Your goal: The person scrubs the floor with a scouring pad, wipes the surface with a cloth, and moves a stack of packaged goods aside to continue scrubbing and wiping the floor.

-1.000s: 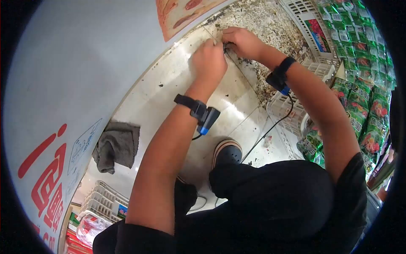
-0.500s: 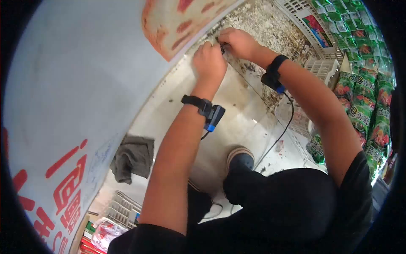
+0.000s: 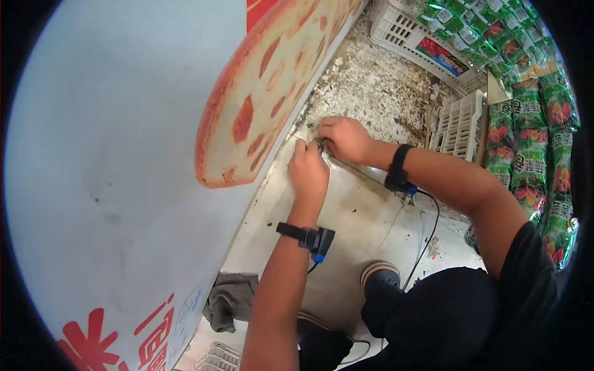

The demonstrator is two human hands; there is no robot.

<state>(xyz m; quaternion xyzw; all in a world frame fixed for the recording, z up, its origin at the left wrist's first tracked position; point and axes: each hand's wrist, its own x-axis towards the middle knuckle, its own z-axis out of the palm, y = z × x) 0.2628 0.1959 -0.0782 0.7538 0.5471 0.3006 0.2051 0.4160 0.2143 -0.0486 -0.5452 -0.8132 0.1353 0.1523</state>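
My left hand [image 3: 309, 170] and my right hand [image 3: 348, 140] meet low over the floor, beside the bottom edge of a large white panel [image 3: 136, 123] with printed pictures. Between their fingertips is a small dark object [image 3: 321, 146], too small to make out. Both hands have curled fingers closed around it. Under and beyond them the pale floor [image 3: 365, 74] is covered in dark grime and flaking patches. Each wrist wears a black strap with a small device and a cable.
White plastic crates [image 3: 459, 127] and stacked green packets [image 3: 529, 148] stand on the right. A grey cloth [image 3: 232, 300] lies by the panel's foot. My shoe [image 3: 380, 278] is on the tiles, with a cable [image 3: 427, 247] beside it. Another crate [image 3: 219, 357] is at bottom left.
The camera view has shifted, so hands, cloth and shoe appear lower in the picture. Both hands stay together at the dark object, fingers still curled.
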